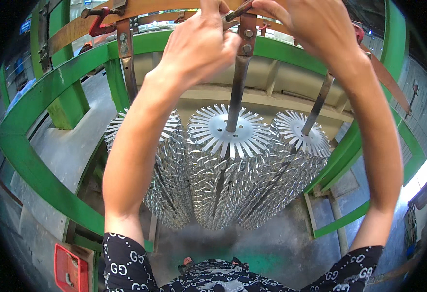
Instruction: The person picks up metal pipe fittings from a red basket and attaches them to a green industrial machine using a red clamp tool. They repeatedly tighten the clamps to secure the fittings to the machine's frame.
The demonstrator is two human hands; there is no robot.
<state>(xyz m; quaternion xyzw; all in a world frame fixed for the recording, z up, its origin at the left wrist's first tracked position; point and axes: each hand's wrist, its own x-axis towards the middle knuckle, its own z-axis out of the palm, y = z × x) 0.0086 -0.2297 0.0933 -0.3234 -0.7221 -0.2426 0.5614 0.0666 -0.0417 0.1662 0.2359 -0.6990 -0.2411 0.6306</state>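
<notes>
Both arms reach up to the top of the view, at a bracket (248, 36) with two bolts on a hanging metal shaft (238, 87). My left hand (201, 46) is closed, fingers curled at a short dark metal rod (239, 10) with a greyish end piece. My right hand (311, 29) pinches toward the rod's upper end with its thumb; its other fingers are partly cut off by the upper edge. Below hang three tall stacks of silvery slotted metal discs, the middle one (229, 129) on this shaft, the right one (303, 134) and the left one (169, 126), partly behind my left forearm.
Green steel framing (38, 165) curves around the stacks. An orange-brown beam (150, 8) runs overhead, with a red clamp (99, 24) on it at left. A red plastic basket (71, 267) sits low at left. Further shafts (319, 102) hang nearby.
</notes>
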